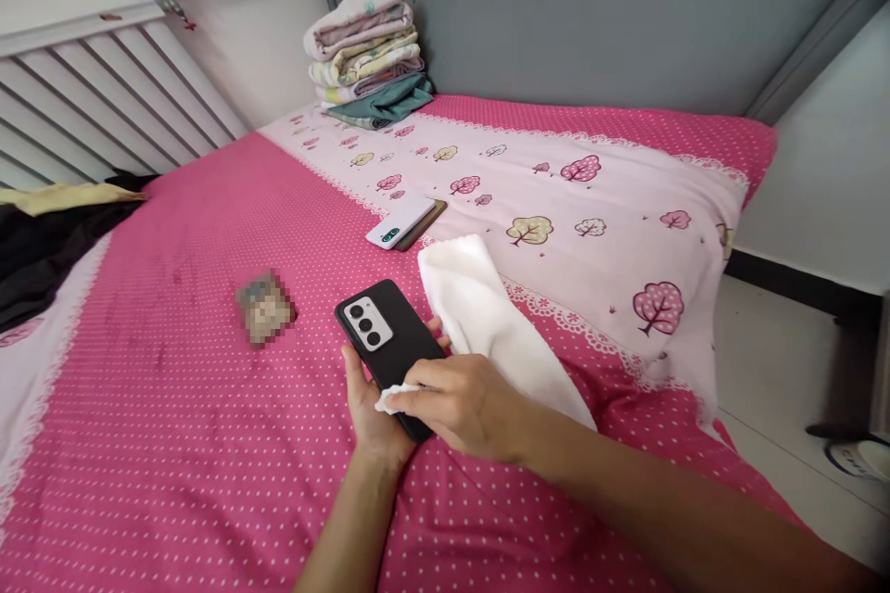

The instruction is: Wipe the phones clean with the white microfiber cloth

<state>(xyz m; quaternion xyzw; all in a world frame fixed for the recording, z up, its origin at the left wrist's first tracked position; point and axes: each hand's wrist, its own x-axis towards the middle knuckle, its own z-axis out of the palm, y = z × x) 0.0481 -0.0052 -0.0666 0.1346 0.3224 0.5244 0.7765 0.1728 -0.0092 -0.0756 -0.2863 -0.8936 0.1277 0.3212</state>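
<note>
A black smartphone with a light grey camera panel lies back side up in my left hand. The thumb is along its left edge and fingertips show at its right edge. My right hand pinches a small white wipe against the lower part of the phone's back. Just beyond my right hand a larger white cloth is spread on the bed, partly covered by my hand and forearm.
A pale phone rests beside a brown flat item farther up the pink bedspread. A blurred-out small object lies to the left. Folded bedding is stacked against the grey headboard. Dark clothing lies at far left.
</note>
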